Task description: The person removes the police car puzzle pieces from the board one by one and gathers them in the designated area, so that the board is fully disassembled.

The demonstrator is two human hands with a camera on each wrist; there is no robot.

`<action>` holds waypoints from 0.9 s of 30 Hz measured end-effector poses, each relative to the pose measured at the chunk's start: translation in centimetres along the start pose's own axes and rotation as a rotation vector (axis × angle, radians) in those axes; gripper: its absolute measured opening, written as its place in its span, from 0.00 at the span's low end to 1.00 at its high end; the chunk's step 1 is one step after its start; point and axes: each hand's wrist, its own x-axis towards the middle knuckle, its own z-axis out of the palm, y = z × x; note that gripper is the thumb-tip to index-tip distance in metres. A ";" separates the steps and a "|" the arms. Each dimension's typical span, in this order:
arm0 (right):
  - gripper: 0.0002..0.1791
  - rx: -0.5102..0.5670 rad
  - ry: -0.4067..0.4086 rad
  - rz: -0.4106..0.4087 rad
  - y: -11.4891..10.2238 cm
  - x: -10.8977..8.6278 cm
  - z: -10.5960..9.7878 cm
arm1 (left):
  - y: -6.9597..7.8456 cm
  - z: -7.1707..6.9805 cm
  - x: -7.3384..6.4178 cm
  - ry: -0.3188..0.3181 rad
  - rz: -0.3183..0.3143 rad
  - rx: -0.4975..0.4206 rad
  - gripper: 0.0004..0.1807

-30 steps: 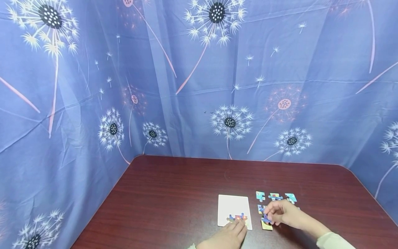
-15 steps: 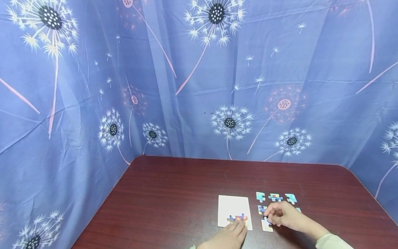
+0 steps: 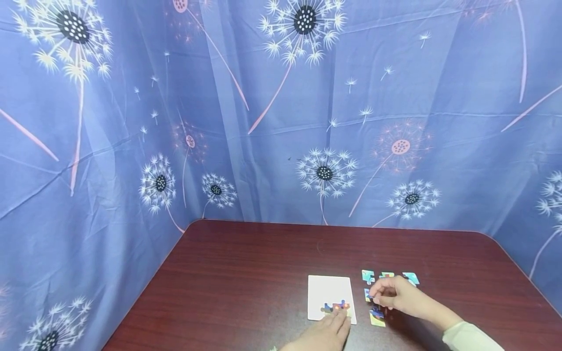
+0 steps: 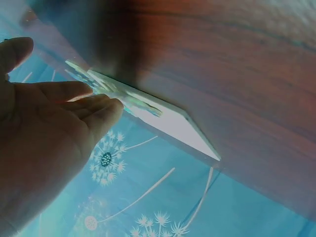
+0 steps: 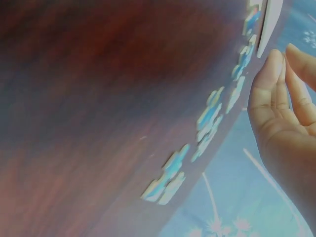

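My left hand (image 3: 322,334) lies with straight fingers on the near edge of a white board (image 3: 325,290). Its fingertips touch joined colourful jigsaw pieces (image 3: 337,307), partly covering them. My right hand (image 3: 404,297) hovers over the loose pieces to the right of the board, thumb and fingers bent. In the right wrist view nothing shows between its fingertips. Just below it lies a yellow-and-blue jigsaw piece (image 3: 377,319). Another blue piece (image 3: 367,294) is close to the fingertips. The hand hides part of the loose pieces.
Further loose pieces lie at the back of the group, including a light-blue piece (image 3: 368,276) and another light-blue piece (image 3: 411,278). They rest on a dark red-brown table (image 3: 246,278). A blue dandelion-print curtain (image 3: 272,161) hangs behind and at the sides.
My right hand has moved off the yellow-and-blue piece, up and slightly away from me, leaving it more exposed on the table. My left hand stays on the board.
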 end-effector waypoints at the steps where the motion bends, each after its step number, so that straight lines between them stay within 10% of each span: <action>1: 0.04 0.000 -0.002 0.009 -0.2 0.2 0.1 | 0.1 0.0 0.0 -0.005 0.000 -0.004 0.36; 12: 0.07 0.024 -0.056 0.006 -0.9 3.6 1.7 | 1.5 -0.1 1.1 -0.127 -0.048 -0.264 0.38; 27: 0.09 0.038 -0.165 -0.033 -1.2 6.8 3.9 | 1.4 0.2 1.4 -0.126 -0.047 -0.275 0.40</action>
